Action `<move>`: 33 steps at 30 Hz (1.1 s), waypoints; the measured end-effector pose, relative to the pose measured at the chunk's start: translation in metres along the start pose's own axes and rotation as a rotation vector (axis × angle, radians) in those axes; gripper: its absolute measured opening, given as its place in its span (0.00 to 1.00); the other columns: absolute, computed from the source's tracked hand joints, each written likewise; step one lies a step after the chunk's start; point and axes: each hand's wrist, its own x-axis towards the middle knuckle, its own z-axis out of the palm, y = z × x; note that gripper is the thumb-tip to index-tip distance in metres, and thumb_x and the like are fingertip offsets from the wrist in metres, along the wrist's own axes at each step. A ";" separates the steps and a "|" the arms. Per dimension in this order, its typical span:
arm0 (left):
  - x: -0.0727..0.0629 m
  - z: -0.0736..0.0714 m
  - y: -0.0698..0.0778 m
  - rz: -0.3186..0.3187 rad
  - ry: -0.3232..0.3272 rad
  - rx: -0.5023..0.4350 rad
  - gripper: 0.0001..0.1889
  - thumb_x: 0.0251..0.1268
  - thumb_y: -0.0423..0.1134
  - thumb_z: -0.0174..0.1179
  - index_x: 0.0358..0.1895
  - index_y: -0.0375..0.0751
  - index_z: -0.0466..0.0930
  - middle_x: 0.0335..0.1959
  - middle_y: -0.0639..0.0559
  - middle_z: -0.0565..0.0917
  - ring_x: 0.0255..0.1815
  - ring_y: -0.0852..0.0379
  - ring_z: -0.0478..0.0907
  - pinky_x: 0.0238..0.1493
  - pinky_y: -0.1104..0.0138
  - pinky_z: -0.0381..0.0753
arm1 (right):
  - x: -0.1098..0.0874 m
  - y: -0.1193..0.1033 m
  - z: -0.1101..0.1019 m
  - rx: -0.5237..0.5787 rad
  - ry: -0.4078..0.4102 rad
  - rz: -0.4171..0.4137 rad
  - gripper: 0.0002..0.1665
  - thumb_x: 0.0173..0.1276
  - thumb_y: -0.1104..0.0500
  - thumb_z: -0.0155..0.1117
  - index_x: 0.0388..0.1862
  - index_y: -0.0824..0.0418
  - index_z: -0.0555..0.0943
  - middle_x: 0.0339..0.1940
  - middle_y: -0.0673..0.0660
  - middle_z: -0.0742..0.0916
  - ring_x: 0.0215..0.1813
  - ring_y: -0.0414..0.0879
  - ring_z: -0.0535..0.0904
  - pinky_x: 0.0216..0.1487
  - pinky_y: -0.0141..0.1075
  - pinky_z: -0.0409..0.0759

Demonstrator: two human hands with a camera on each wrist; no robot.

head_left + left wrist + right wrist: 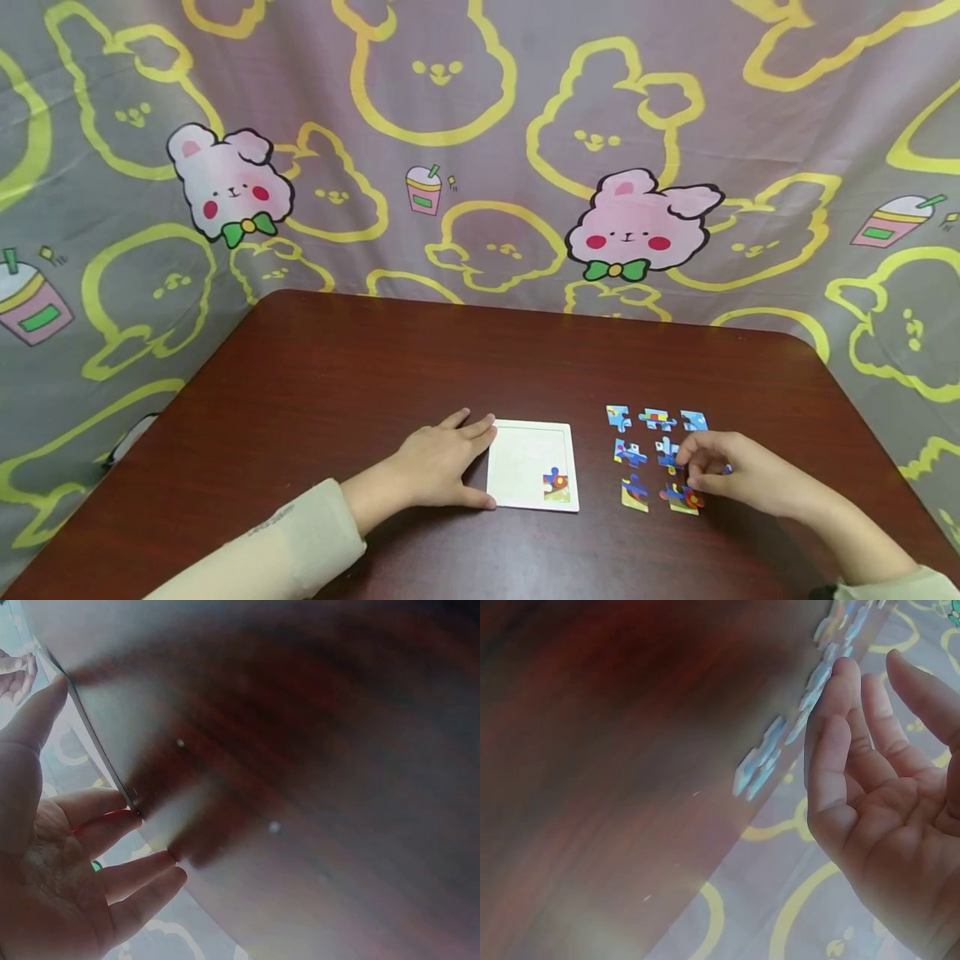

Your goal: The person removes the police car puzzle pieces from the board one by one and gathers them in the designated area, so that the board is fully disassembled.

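Note:
In the head view, a white square puzzle board (525,458) lies flat on the table, with one jigsaw piece (557,485) in its lower right corner. My left hand (442,462) rests at the board's left edge, fingertips and thumb spread along it. In the left wrist view the left fingers (97,814) are extended toward the board's thin edge. To the right of the board lie several loose jigsaw pieces (630,452) in rows. Over their right side hovers my right hand (738,471), partly hiding some. The right wrist view shows its fingers (829,765) loosely bent, thumb apart, nothing between them.
The dark brown wooden table (360,367) has rounded far corners. Behind it and along its sides hangs a curtain (495,167) printed with rabbits and drink cups. A small dark and white object (131,437) shows beyond the table's left edge.

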 end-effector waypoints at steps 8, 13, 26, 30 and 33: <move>0.000 0.000 0.001 0.010 0.006 -0.009 0.50 0.51 0.74 0.62 0.74 0.47 0.67 0.77 0.54 0.66 0.76 0.42 0.64 0.54 0.47 0.81 | 0.018 -0.014 0.001 -0.012 0.003 -0.039 0.07 0.68 0.63 0.65 0.42 0.61 0.78 0.31 0.44 0.83 0.34 0.34 0.78 0.33 0.30 0.76; -0.001 0.000 0.001 0.003 0.001 -0.012 0.50 0.51 0.74 0.62 0.74 0.48 0.66 0.77 0.55 0.65 0.77 0.42 0.63 0.55 0.46 0.81 | 0.032 -0.028 0.004 0.020 -0.025 -0.008 0.06 0.69 0.62 0.65 0.43 0.62 0.78 0.31 0.46 0.83 0.34 0.34 0.78 0.35 0.30 0.77; 0.000 0.000 0.000 -0.001 0.003 -0.003 0.50 0.51 0.75 0.61 0.75 0.48 0.66 0.77 0.55 0.65 0.77 0.42 0.63 0.55 0.46 0.81 | 0.069 -0.053 0.018 0.014 -0.070 -0.037 0.09 0.68 0.64 0.66 0.45 0.63 0.79 0.31 0.47 0.82 0.32 0.34 0.76 0.34 0.30 0.78; 0.000 0.000 0.000 -0.002 0.000 -0.002 0.50 0.51 0.75 0.61 0.75 0.48 0.66 0.77 0.55 0.65 0.77 0.42 0.63 0.55 0.46 0.80 | 0.079 -0.059 0.023 0.019 -0.088 -0.028 0.08 0.68 0.64 0.66 0.44 0.62 0.79 0.30 0.47 0.82 0.32 0.35 0.76 0.34 0.31 0.77; 0.000 0.001 -0.001 0.001 0.000 0.001 0.50 0.51 0.74 0.62 0.74 0.48 0.66 0.77 0.55 0.65 0.77 0.42 0.63 0.55 0.47 0.81 | 0.085 -0.063 0.029 0.043 -0.105 -0.028 0.07 0.67 0.64 0.67 0.43 0.62 0.80 0.29 0.48 0.83 0.32 0.35 0.77 0.35 0.31 0.77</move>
